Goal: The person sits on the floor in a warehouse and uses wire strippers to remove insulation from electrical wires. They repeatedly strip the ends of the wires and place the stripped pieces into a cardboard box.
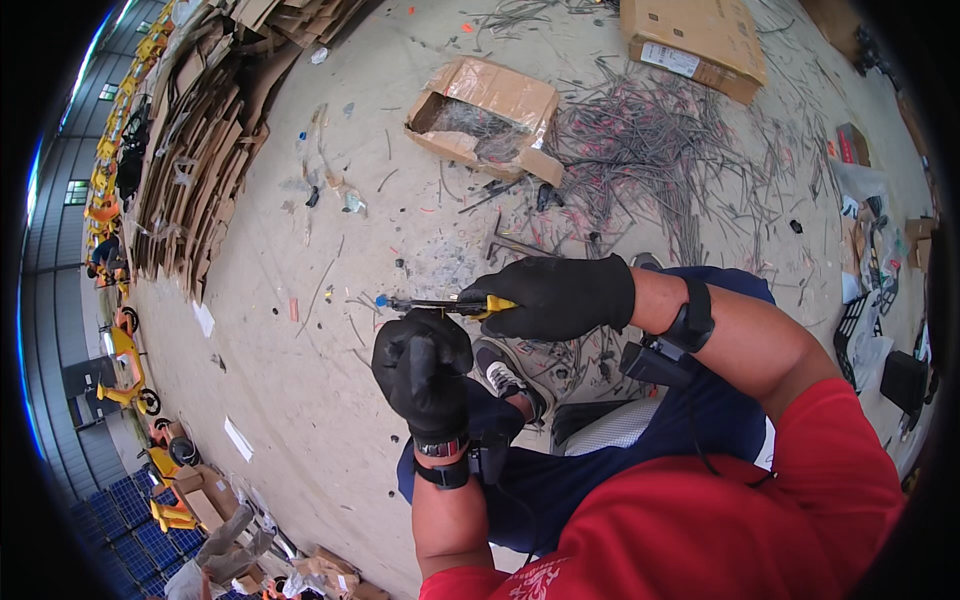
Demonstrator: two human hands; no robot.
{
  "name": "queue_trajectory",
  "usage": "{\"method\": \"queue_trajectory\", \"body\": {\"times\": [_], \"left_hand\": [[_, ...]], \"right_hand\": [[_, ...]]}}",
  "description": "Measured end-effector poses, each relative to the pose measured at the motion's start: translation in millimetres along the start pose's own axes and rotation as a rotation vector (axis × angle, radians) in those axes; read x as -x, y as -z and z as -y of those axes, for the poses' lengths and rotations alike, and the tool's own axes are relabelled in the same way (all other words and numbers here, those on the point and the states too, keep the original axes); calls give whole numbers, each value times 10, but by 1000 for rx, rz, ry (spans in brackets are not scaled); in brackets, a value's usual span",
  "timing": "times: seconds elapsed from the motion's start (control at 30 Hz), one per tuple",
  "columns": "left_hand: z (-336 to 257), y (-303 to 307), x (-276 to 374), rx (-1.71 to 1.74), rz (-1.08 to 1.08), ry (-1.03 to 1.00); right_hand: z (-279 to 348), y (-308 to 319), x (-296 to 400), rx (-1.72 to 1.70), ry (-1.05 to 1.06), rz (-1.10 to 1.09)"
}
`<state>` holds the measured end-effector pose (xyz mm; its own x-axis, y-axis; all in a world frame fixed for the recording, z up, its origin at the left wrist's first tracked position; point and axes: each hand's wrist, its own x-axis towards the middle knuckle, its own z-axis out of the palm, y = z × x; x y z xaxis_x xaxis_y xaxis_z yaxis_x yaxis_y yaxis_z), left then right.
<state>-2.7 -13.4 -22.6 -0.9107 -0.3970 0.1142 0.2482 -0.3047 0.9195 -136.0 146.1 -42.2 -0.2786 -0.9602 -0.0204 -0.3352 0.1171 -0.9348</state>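
My right hand (559, 298), in a black glove, is closed around a small hand tool with yellow handles (497, 304), which looks like pliers or cutters. My left hand (422, 365), gloved too, is closed just below the tool's front end and grips a dark cable (420, 306) with a blue connector (382, 300) at its tip. Where the tool's jaws meet the cable is too small to tell. Beyond my hands a large heap of cut grey and red wires (637, 142) covers the floor.
A torn cardboard box (499, 97) holding clear plastic lies ahead, with a closed carton (694, 37) farther right. Flattened cardboard (202, 150) is stacked at the left. Yellow scooters (131, 367) stand along the far left. Another person (225, 551) is at the lower left. Wire scraps lie near my shoe (510, 375).
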Motion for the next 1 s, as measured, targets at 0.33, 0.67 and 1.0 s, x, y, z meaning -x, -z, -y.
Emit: {"method": "queue_trajectory", "body": {"times": [0.33,0.67,1.0], "left_hand": [[21,6,-2,-85,6,-12],[-6,-131,87,-448,4,-6],[-43,-327,66,-843,229,-244]], "right_hand": [[32,-37,30,52,-4,-75],[-29,45,-10,215,-29,-165],[-238,9,-9,270,-1,-162]]}}
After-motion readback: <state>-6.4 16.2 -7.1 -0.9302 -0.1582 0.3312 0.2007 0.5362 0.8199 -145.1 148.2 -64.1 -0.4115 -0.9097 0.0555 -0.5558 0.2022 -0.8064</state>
